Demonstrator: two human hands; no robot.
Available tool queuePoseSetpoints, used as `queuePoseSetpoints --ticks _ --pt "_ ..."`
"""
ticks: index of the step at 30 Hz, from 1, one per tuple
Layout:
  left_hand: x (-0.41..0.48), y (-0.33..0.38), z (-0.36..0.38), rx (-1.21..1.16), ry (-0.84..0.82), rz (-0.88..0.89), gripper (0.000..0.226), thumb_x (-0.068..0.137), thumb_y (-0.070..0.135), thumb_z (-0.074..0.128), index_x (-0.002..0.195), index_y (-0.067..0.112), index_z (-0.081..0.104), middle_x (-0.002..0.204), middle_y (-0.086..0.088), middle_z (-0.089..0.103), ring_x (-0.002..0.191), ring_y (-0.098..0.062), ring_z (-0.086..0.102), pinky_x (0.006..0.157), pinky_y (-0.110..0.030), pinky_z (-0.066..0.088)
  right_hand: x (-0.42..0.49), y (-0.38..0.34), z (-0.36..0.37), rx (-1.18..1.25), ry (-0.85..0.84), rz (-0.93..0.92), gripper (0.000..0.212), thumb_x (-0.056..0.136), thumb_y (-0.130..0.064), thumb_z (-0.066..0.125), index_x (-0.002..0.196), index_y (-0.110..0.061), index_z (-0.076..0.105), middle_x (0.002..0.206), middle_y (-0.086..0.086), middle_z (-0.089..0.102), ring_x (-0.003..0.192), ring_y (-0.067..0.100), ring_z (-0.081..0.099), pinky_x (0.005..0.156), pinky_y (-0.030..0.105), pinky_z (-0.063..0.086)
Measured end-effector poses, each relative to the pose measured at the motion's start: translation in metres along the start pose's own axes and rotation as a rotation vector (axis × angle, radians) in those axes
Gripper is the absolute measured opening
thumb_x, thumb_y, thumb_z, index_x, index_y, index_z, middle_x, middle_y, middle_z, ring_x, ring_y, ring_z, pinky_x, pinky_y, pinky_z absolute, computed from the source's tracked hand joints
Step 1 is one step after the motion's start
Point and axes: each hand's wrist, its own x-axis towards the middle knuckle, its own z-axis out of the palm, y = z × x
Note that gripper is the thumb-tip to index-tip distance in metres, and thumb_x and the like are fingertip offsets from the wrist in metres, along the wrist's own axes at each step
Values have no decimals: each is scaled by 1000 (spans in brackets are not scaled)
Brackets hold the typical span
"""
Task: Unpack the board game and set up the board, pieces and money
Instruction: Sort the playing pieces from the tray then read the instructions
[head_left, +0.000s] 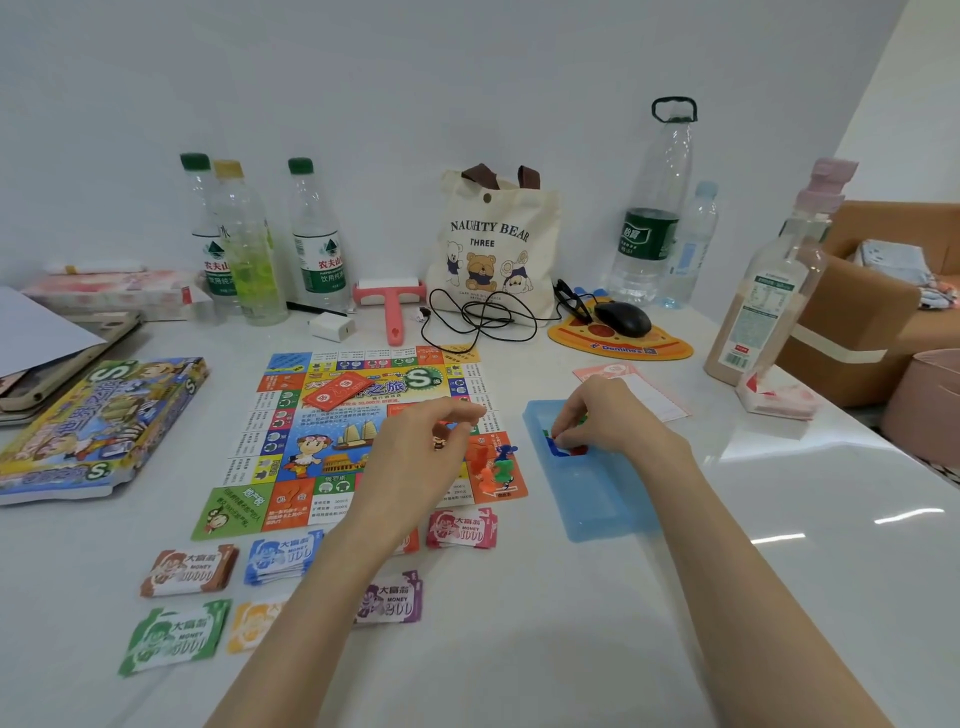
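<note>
While my right hand (597, 423) is pinching pieces (563, 448) in the tray (597, 499), my left hand (415, 457) is hovering curled over the board (311, 415). Whether it is gripping anything, I cannot tell.

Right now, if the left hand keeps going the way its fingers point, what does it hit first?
Probably the left wall of the tray. The left hand points right, past the board edge; beyond the wall is the right hand, pinching pieces. Height is unclear, so it might pass over.
</note>
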Motion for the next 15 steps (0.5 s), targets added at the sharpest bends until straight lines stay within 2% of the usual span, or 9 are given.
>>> queuePoseSetpoints --ticks 3,5,10,15 --pt "0 0 0 -5 -1 -9 25 95 13 54 109 27 70 96 21 64 80 15 55 66 -1 40 2 -1 0 -18 -12 12 10 82 -11 73 91 -12 77 91 4 74 87 17 68 82 29 56" --pt "0 0 -1 -4 -2 -10 25 95 14 54 108 28 70 97 21 65 80 15 55 65 0 40 2 -3 -1 -27 -22 9 11 82 -10 72 93 -12 76 92 5 73 88 18 68 85 32 56" --pt "2 -1 -4 -20 0 -11 24 95 14 54 105 27 70 94 24 64 81 12 56 67 -1 40 1 -6 1 -33 -8 7 16 84 -9 70 99 -11 76 97 7 72 92 20 68 88 33 56" --pt "2 -1 -5 -29 0 -15 24 95 13 54 104 28 70 97 21 66 83 8 57 66 1 39 -1 0 3 52 29 29 9 82 -9 72 89 -13 75 93 7 72 92 19 67 85 31 55"
